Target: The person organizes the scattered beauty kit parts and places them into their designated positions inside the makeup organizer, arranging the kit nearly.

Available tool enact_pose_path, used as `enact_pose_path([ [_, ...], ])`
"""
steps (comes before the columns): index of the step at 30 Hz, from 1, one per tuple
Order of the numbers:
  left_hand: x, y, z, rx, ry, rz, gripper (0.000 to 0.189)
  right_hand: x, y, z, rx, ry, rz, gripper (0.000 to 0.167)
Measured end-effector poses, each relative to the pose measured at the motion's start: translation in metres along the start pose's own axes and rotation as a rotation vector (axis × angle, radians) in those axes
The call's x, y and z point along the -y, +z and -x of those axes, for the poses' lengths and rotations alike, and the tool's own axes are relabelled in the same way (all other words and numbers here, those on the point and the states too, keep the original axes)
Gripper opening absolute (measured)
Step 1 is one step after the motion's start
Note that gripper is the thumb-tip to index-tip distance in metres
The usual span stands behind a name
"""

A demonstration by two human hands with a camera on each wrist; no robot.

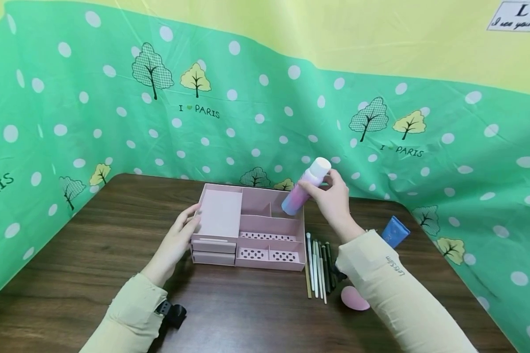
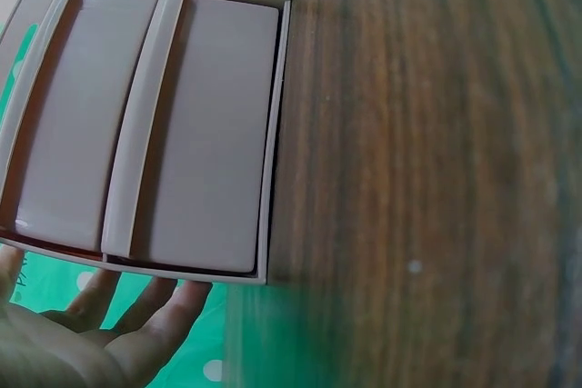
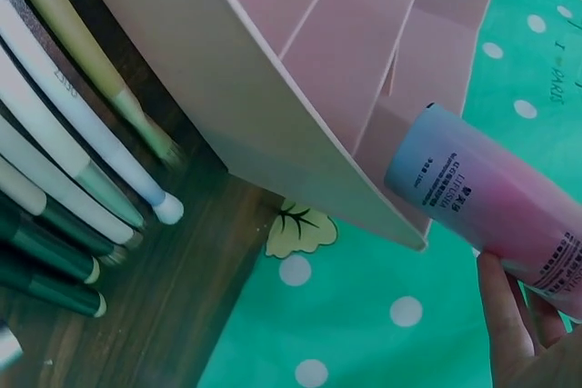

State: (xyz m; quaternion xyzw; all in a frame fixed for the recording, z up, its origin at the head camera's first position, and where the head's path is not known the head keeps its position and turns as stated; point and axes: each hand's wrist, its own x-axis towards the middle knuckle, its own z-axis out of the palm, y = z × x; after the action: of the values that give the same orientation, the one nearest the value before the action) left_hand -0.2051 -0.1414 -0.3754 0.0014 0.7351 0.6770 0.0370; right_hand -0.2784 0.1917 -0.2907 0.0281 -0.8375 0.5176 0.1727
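Observation:
A pink desktop organizer (image 1: 271, 225) with compartments and two small drawers (image 2: 205, 134) stands on the table. My left hand (image 1: 181, 238) rests its fingertips against the organizer's left side; in the left wrist view the extended fingers (image 2: 186, 311) touch that wall. With my right hand (image 1: 333, 201) I grip a blue-pink-purple bottle (image 1: 297, 196) with a white cap, thumb on one side and fingers on the other. The bottle leans, its base at the back right compartment (image 1: 279, 208). In the right wrist view the bottle (image 3: 491, 193) has its blue end by the organizer's rim.
Several makeup brushes (image 1: 320, 267) lie side by side right of the organizer. A pink makeup sponge (image 1: 354, 298) sits near my right forearm, and a blue tube (image 1: 395, 232) stands farther right. Behind the dark wooden table (image 1: 92, 255) hangs a green curtain (image 1: 265, 132).

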Motion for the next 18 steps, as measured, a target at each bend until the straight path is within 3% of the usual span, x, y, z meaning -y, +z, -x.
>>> enact_pose_path([
  [18,0.001,-0.001,-0.003,-0.001,0.007,-0.019,0.052,-0.017,0.016,0.001,-0.035,0.0,0.011,0.058],
])
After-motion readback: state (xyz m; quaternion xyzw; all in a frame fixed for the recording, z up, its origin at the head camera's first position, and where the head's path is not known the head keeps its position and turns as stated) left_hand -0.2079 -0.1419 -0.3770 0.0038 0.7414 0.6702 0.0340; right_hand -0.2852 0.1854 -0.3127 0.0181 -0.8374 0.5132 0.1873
